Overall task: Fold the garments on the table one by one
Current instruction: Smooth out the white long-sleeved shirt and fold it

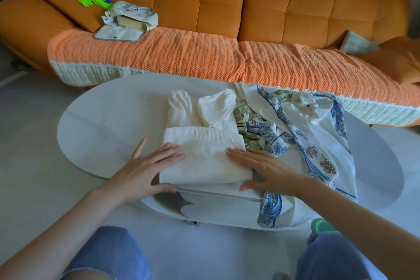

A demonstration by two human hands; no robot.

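On the tabletop [102, 125], the left hand [150, 170] and right hand [266, 170] press flat, gripping nothing, on the half-folded white top [204, 154]; its far half likely needs folding next.

1. Cream waffle-knit garment [204, 150]. Part-folded. It lies at the middle of the pale oval counter [109, 125], towards the near rim. The near portion is doubled over the body as a thick rectangular band. Both sleeves are turned inward across the far portion, their cuffs meeting near its centre. The edges are roughly squared.

2. White garment with blue floral print and small red-orange motifs [306, 134]. Unfolded and crumpled. It touches the right side of item 1, and its near end hangs over the counter's rim.

3. Green leaf-print garment [244, 118]. Unfolded and bunched. It sits between items 1 and 2, partly covered by item 2.
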